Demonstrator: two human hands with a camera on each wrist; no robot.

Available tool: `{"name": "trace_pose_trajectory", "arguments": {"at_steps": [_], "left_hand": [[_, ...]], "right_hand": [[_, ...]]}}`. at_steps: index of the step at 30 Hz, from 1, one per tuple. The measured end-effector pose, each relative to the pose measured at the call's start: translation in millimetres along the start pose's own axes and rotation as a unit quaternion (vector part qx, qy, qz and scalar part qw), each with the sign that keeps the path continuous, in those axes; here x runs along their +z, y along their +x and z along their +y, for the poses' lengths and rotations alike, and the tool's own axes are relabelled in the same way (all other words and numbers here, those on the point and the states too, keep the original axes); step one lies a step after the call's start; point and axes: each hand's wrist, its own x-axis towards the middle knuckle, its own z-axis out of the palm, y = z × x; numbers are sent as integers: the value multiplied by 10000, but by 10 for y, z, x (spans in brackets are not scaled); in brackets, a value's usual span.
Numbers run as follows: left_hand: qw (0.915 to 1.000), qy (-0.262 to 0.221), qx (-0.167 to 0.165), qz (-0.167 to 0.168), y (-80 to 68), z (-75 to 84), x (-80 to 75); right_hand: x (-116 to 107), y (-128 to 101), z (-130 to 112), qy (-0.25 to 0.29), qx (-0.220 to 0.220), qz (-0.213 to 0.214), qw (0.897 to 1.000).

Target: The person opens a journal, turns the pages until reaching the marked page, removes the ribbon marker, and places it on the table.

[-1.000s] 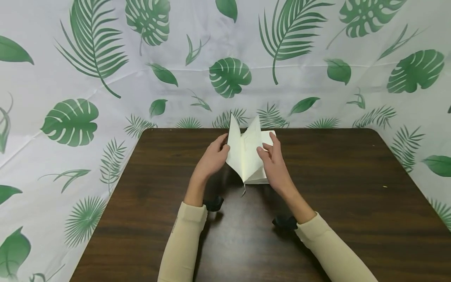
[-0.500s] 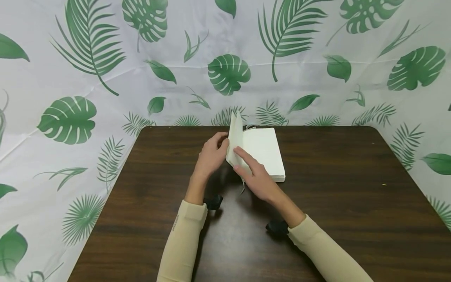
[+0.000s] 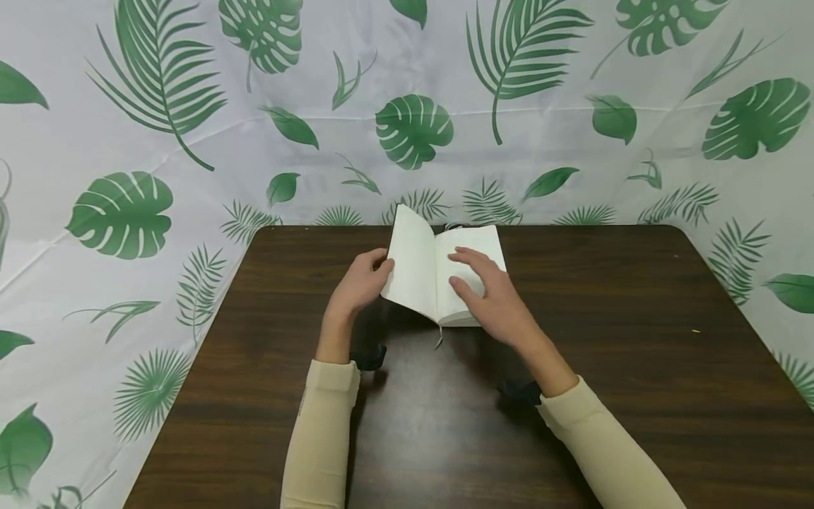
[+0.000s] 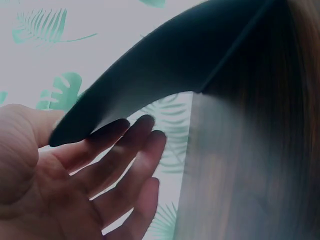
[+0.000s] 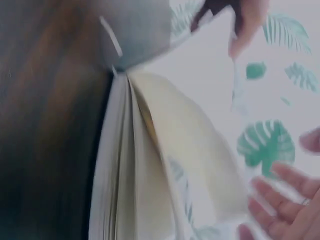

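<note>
An open notebook (image 3: 412,268) with blank cream pages lies near the table's far edge, its left side lifted and its right page block flat. My left hand (image 3: 357,284) pinches the raised left edge; in the left wrist view, thumb and forefinger meet at the dark cover (image 4: 145,60) while the other fingers spread loosely below. Over the right page is my right hand (image 3: 502,304), its fingers apart and gently bent, gripping nothing. Seen by the right wrist camera, a loose page (image 5: 195,145) stands up and curves beside that hand. A ribbon marker (image 3: 439,338) hangs from the spine's near end.
The dark wood table (image 3: 420,438) carries the notebook close to its back edge. Behind and at the sides hangs a white cloth (image 3: 356,56) with green leaf prints. Black wrist devices (image 3: 371,358) sit under both cuffs. A tiny yellow speck (image 3: 696,331) lies to the right.
Pages first stood upright and were pushed left by my right hand. The left side has since swung down leftward with my left hand, and my right hand has moved back right over the page.
</note>
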Motion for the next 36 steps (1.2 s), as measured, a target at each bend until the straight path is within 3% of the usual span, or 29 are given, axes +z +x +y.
{"name": "trace_pose_trajectory", "arguments": {"at_steps": [5,11,13,16,20,23,32,36], "left_hand": [[9993,128,-174,-307,-36,-88,-120],[9951,661,-438,-587,-61,-154,-205],[9943,742,-463,-616,-65,-167,-217],[9927,857,-519,-669,-64,-200,-230],[9911,859,-571,-845,-76,-235,-240],[9920,717,-456,-934,-74,-250,-236],[9970,238,-90,-735,-36,-195,-168],[9973,430,-19,-596,-35,-189,-155]], "right_hand": [[-308,45,163,-331,1246,797,9884],[-431,64,260,-358,1414,521,9879],[-342,69,246,-427,1168,232,9920],[-124,58,191,-942,519,-262,9939],[181,-17,114,-1788,-403,-858,9793],[349,-71,74,-2137,-788,-1057,9680],[584,-127,47,-2618,-1077,-1327,9499],[562,-124,30,-2701,-1094,-1349,9470]]}}
